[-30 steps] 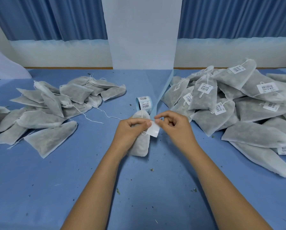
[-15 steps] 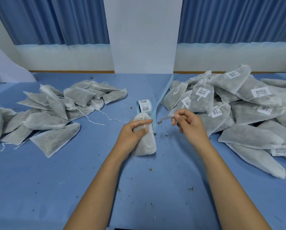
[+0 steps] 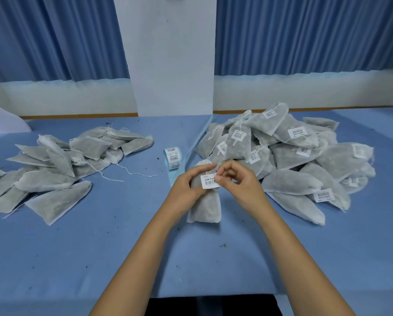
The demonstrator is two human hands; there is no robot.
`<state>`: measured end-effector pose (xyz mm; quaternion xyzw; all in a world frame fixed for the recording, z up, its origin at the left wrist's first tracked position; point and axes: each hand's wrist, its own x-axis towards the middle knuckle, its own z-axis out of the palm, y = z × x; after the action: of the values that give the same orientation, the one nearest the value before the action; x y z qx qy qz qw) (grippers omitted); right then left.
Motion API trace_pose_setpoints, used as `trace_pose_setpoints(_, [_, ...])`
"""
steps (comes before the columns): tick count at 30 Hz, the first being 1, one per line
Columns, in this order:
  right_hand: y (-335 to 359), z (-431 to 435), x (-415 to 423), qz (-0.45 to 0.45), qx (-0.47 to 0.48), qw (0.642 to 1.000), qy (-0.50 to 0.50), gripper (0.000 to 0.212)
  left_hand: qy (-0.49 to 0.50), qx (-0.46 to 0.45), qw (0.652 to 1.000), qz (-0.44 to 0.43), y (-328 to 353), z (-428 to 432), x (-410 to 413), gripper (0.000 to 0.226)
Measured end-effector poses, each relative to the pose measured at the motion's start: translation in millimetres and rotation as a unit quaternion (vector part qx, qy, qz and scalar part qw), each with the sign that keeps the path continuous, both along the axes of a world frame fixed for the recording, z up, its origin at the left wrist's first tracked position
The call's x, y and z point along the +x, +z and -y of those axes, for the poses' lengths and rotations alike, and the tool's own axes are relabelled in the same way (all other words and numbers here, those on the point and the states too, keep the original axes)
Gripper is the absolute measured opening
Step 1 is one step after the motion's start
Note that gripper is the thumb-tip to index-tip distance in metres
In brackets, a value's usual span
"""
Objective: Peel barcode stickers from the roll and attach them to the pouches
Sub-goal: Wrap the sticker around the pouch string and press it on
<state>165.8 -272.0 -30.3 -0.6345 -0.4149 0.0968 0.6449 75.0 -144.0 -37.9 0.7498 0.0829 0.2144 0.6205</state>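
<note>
A grey mesh pouch [image 3: 205, 207] lies in the middle of the blue table, its top end gripped by my left hand [image 3: 186, 185]. A white barcode sticker [image 3: 209, 181] sits on the pouch near its top. My right hand [image 3: 237, 182] pinches the sticker's right edge with thumb and forefinger, other fingers curled. The sticker roll [image 3: 173, 156] stands just behind my hands, with its blue backing strip trailing toward me and away to the back.
A pile of unlabelled pouches [image 3: 58, 165] with loose strings covers the left of the table. A larger pile of labelled pouches [image 3: 289, 156] fills the right. A white pillar [image 3: 170, 55] and blue curtains stand behind. The table's near edge [image 3: 211, 295] is close to my body.
My right hand, which held the sticker off to the right half a second ago, has brought it onto the pouch. The view has pulled back and tilted up.
</note>
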Motion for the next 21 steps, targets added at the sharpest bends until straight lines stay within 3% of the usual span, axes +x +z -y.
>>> trace_pose_setpoints(9, [-5,48,7,0.015,-0.012,0.996,-0.089,0.014,-0.091,-0.028,0.995,-0.007,13,42,8,0.076])
trace_pose_setpoints(16, [2,78,7,0.009,0.053,0.996,-0.069,0.016,0.026,0.045,0.998,0.024,18,72,28,0.084])
trace_pose_setpoints(21, [-5,86,12,-0.016,0.051,0.991,-0.12,0.011,0.017,-0.072,0.997,0.025,18,86,39,0.065])
